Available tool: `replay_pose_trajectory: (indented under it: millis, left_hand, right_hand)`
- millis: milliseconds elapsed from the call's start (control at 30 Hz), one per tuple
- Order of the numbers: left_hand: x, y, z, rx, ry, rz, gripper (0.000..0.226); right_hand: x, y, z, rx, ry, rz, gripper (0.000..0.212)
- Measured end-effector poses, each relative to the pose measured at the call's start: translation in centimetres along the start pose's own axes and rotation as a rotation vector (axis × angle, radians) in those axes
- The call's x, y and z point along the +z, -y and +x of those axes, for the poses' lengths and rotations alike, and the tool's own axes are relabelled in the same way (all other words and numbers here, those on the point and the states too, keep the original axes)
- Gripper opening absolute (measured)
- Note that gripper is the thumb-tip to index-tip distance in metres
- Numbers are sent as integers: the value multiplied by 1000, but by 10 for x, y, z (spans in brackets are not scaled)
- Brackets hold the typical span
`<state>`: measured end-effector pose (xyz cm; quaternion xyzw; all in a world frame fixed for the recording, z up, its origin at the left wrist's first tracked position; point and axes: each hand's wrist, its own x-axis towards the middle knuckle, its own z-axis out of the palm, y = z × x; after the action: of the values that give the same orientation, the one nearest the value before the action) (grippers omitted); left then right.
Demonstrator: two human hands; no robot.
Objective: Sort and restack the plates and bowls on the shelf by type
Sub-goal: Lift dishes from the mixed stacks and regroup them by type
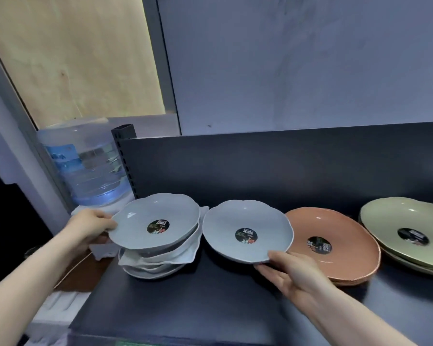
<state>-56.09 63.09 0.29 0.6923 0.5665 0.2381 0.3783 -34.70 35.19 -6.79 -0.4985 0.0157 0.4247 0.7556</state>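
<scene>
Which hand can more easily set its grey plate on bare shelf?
Likely right: the right hand holds the right grey plate over bare shelf; left hand holds left grey plate atop white stack.

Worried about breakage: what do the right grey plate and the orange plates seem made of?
Right grey plate: smooth, semi-gloss, small light glint; glazed ceramic or melamine, cannot tell which. Orange plates: same sheen, soft highlight; likely the same material.

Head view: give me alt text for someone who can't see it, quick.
The left hand grips one grey plate over a stack of white dishes while the right hand grips a second grey plate beside the orange plates, above a dark shelf. Green plates sit far right.
</scene>
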Motion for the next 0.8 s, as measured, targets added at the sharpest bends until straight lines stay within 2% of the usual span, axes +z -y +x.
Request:
replay_pose_trajectory:
  millis: [167,333,600,733,800]
  left_hand:
    - [-2,-14,-6,7,92,-215,9]
    - [9,-30,-19,79,171,-235,12]
    - [55,-66,-49,166,289,-320,10]
    - [91,-86,-68,194,348,-341,10]
    - [105,-92,-74,214,328,-328,12]
  right_hand:
    - [10,-19,-2,-9,-70,66,22]
    - [14,-23,-9,0,-63,21,17]
    - [-3,14,-25,-149,11,-131,11]
    - [-12,35,-38,-158,67,-111,9]
    - [-19,45,-44,-144,90,-89,8]
